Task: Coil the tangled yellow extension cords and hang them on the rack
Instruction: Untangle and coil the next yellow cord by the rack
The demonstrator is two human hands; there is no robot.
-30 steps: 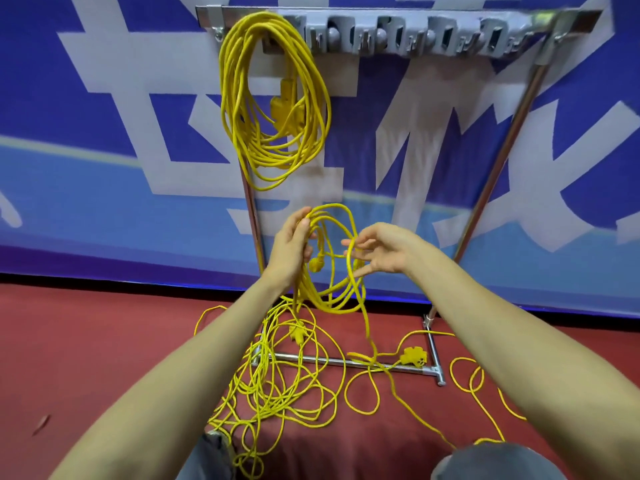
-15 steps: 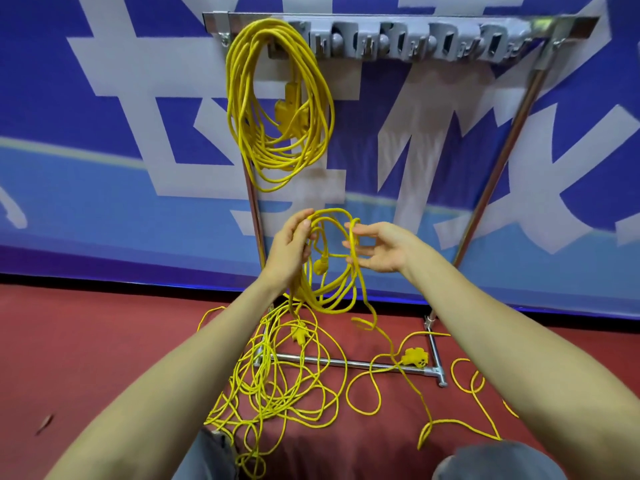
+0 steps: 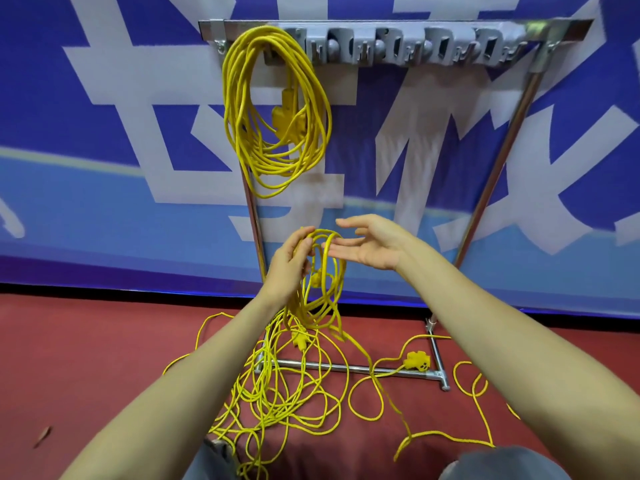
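Observation:
A finished yellow coil [image 3: 277, 112] hangs from the leftmost hook of the metal rack [image 3: 394, 27]. Below it, my left hand [image 3: 289, 268] grips the top of several loops of a second yellow cord [image 3: 323, 282], held up in front of the rack's left post. My right hand [image 3: 372, 245] is open just right of those loops, palm turned toward them, fingertips touching the top strand. The rest of this cord trails down into a tangled pile [image 3: 277, 396] on the floor, and a yellow socket end [image 3: 417, 361] lies by the rack's base bar.
Grey hooks [image 3: 436, 46] run along the rack's top bar to the right of the hung coil. The rack's base bar [image 3: 346, 368] and right post [image 3: 498, 161] stand on a red floor before a blue and white banner. My knees are at the bottom edge.
My right hand has let go of the strand it pinched and opened flat beside the loops. A length of cord has been drawn up from the floor into the held coil.

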